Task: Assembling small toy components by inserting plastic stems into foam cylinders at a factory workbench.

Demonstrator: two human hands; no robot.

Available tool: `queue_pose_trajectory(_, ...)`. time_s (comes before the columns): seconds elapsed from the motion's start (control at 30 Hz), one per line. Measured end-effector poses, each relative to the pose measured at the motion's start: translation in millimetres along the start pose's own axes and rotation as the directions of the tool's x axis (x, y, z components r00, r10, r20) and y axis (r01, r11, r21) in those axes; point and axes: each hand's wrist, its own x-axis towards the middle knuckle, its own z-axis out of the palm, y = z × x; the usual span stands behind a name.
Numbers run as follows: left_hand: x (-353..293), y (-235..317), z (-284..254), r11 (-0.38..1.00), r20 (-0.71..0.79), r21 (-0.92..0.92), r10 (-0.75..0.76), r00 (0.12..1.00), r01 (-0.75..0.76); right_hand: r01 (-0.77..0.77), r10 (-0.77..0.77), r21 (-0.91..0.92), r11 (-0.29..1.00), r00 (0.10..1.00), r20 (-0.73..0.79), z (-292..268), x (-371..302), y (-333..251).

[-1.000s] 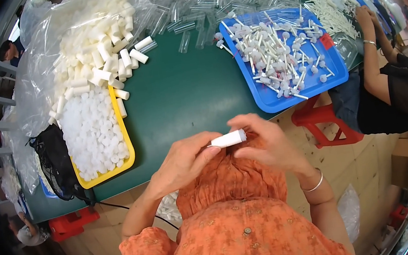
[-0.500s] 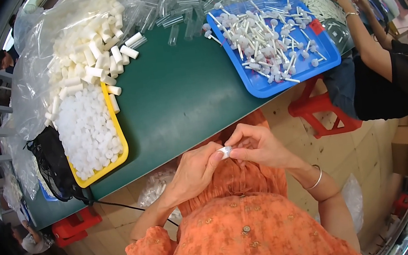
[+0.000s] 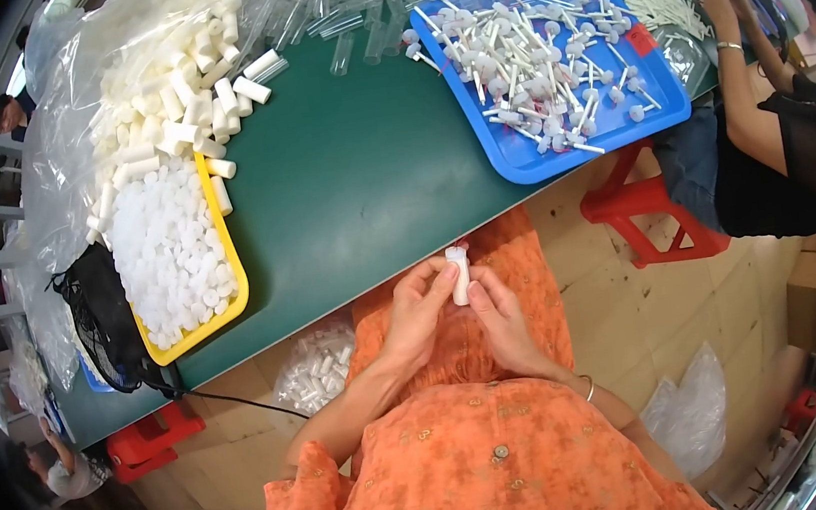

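Observation:
Above my lap, just off the table's near edge, a small white cylinder (image 3: 461, 284) stands nearly upright between my hands. My left hand (image 3: 417, 316) pinches it from the left with thumb and fingers. From the right, my right hand (image 3: 507, 324) closes on its lower part with the thumb against it. Something small and pinkish shows at its top end, too small to make out. On the table, a yellow tray (image 3: 241, 286) holds many white plastic caps (image 3: 171, 252). A blue tray (image 3: 530, 173) holds a heap of white sticks with round translucent caps (image 3: 539, 79).
White foam-like cylinders (image 3: 178, 90) spill from a clear bag behind the yellow tray. Clear tubes (image 3: 341, 21) lie along the green table's (image 3: 339, 182) far side. A black mesh bag (image 3: 98, 320) hangs at the left edge. At right, a co-worker (image 3: 778, 142) sits near a red stool (image 3: 639, 208).
Both hands have turned the white cylinder from lying sideways to nearly upright. My right hand has come down from above to the cylinder's lower right side.

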Motion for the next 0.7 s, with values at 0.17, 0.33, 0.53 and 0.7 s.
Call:
queue_pose_trajectory(0.17, 3.8, 11.9, 17.4, 0.957, -0.059, -0.142, -0.262, 0.963, 0.251, -0.488, 0.465, 0.459, 0.742, 0.869, 0.172, 4.1, 9.6, -32.8)
queue_pose_trajectory(0.33, 11.3, 26.0, 16.6, 0.932, 0.054, -0.220, -0.282, 0.958, 0.287, -0.610, 0.566, 0.582, 0.538, 0.773, 0.287, 0.5, 19.2, -49.6)
queue_pose_trajectory(0.53, 12.2, 36.6, 19.6, 0.925, 0.038, -0.269, -0.268, 0.963, 0.268, -0.635, 0.519, 0.600, 0.486, 0.762, 0.387, 0.7, 28.6, -49.1)
queue_pose_trajectory(0.7, 6.5, 28.2, 12.6, 0.927, -0.005, -0.248, -0.293, 0.956, 0.283, -0.644, 0.532, 0.500, 0.579, 0.763, 0.367, -8.1, 28.8, -51.9)
